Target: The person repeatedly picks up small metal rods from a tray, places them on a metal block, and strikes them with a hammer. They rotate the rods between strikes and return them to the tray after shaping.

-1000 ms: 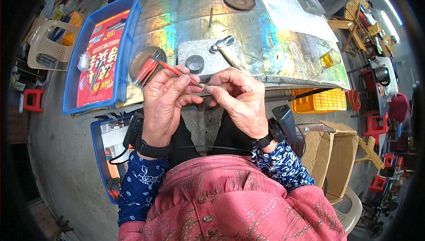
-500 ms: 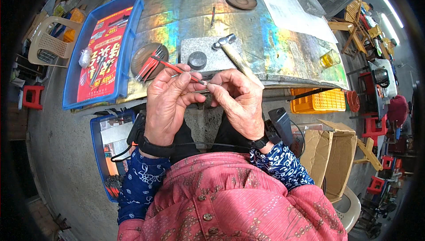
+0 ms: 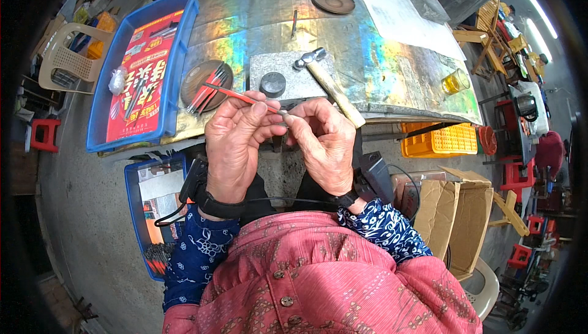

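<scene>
My left hand (image 3: 233,144) pinches a slender red stick-like tool (image 3: 248,98) with dark ends, slanting down from upper left to lower right. At its lower tip, the thumb and fingertips of my right hand (image 3: 321,147) are pressed together around the end. What exactly that tip is, I cannot make out. Just past my left hand, several similar red sticks (image 3: 207,92) lie bundled on a round brown wooden dish (image 3: 191,76). A round black block (image 3: 273,83) and a hammer (image 3: 334,92) with a pale wooden handle rest on a grey stone slab (image 3: 263,61) beyond my fingers.
A blue tray (image 3: 179,67) with a red printed sheet stands on the table's left. Farther back are another brown dish (image 3: 334,1) and white paper (image 3: 392,15). A glass of yellow liquid (image 3: 454,81) is at right. Below sit a yellow crate (image 3: 438,141), cardboard box (image 3: 450,223) and blue bin (image 3: 136,202).
My right hand has shifted slightly left, and its fingertips now close around the tool's tip. The left hand has moved a little right, still holding the red tool.
</scene>
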Action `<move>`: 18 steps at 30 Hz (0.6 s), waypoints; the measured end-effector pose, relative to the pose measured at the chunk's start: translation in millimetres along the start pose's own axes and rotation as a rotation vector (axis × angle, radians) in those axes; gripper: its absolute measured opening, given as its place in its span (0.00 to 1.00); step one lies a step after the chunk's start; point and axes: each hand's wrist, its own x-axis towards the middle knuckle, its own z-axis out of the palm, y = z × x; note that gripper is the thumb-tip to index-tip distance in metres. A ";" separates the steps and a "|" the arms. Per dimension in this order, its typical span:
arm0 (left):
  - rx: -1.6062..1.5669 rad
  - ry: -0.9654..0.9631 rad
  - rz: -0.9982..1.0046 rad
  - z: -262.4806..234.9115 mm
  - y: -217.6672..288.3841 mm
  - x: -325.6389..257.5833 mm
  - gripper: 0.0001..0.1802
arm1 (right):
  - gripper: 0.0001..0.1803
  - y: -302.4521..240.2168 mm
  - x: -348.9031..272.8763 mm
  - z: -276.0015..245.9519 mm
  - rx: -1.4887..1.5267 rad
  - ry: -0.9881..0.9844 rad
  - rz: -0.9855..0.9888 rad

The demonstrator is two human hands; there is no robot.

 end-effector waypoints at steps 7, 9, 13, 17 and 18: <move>0.057 0.043 -0.002 -4.4 -1.8 5.3 0.08 | 0.06 1.4 8.5 3.9 -0.218 0.018 -0.164; 0.053 0.025 0.005 -5.7 0.1 8.1 0.08 | 0.07 -1.5 12.5 0.6 -0.286 -0.020 -0.175; 0.138 0.023 0.041 -11.0 7.8 21.5 0.08 | 0.09 -5.3 24.1 -15.8 -0.536 -0.031 -0.417; 0.337 0.003 0.150 -17.1 14.9 41.7 0.09 | 0.10 -2.7 33.7 -37.8 -0.819 0.033 -0.475; 0.365 -0.001 0.179 -17.5 15.1 46.3 0.08 | 0.10 -1.5 34.7 -42.7 -0.883 0.030 -0.470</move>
